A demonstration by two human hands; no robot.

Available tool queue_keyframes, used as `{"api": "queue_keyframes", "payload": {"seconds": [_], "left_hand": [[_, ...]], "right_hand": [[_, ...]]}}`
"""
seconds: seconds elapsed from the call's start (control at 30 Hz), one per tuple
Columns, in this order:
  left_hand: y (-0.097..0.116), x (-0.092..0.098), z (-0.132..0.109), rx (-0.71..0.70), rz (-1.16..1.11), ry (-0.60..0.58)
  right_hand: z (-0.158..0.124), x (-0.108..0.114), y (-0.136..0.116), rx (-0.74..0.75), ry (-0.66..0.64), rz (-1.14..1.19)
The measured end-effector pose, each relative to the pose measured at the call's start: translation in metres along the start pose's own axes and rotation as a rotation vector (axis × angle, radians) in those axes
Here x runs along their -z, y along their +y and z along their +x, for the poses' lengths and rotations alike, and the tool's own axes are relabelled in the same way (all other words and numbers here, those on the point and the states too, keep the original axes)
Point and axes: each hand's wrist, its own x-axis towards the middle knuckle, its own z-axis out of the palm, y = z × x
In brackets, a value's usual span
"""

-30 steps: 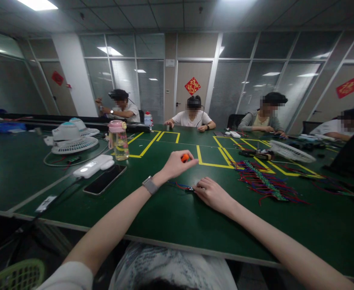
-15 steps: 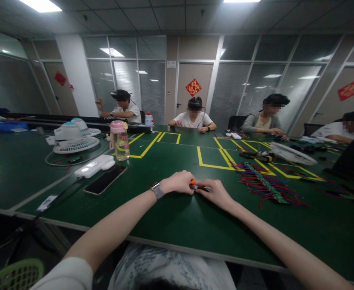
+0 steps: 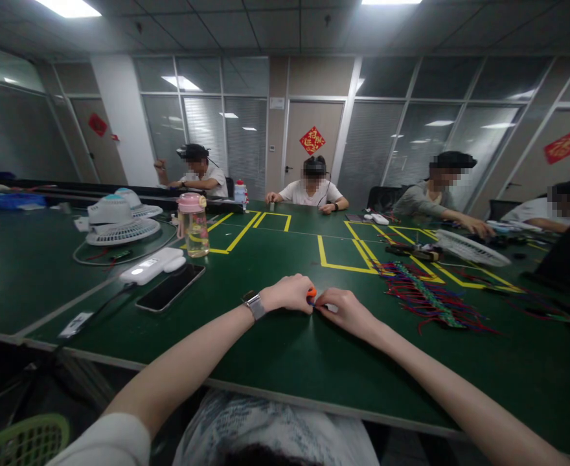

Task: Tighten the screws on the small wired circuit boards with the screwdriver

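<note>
My left hand [image 3: 291, 294], with a watch on its wrist, is closed round a small orange object [image 3: 311, 294]. Only one end of that object shows past the fingers, so its kind is unclear. Close beside it on the right, my right hand [image 3: 346, 310] pinches thumb and fingers together at the orange object's edge. Whatever lies in that pinch is too small to make out. Both hands are low over the green table [image 3: 270, 349]. To the right of them lies a row of green circuit boards [image 3: 428, 294] with many red and blue wires.
Left of my hands are a black phone [image 3: 171, 289], a white power strip [image 3: 153, 266], a pink-lidded bottle [image 3: 193, 223] and white fans [image 3: 122, 223]. Yellow tape [image 3: 346, 266] marks the table. A white fan grille [image 3: 472, 247] lies at right. Several co-workers sit around the table.
My right hand's fingers have shifted slightly beside the orange object, while my left hand keeps its grip. A co-worker at the right has leaned and reached an arm across the table.
</note>
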Motion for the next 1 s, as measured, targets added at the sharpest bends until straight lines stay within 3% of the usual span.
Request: {"api": "queue_keyframes", "payload": {"seconds": [0.13,0.4,0.63,0.83,1.0], "left_hand": [[0.0034,0.0024,-0.0016,-0.006,0.032,0.001],[0.0079,0.0051,-0.0036,-0.017,0.047,-0.020],[0.0095,0.0045,-0.0035,-0.018,0.040,-0.022],[0.0096,0.0024,-0.0020,-0.026,0.084,-0.009],[0.0069,0.0081,-0.0034,-0.037,0.053,-0.020]], "right_hand": [[-0.0005,0.0007,-0.0002,0.116,-0.012,-0.034],[-0.0014,-0.0020,0.0017,-0.040,0.064,0.197],[-0.0019,0.0053,-0.0031,0.070,0.001,0.133],[0.0006,0.0058,-0.0035,-0.200,0.085,0.322],[0.0019,0.0078,-0.0030,-0.278,0.132,0.468]]}}
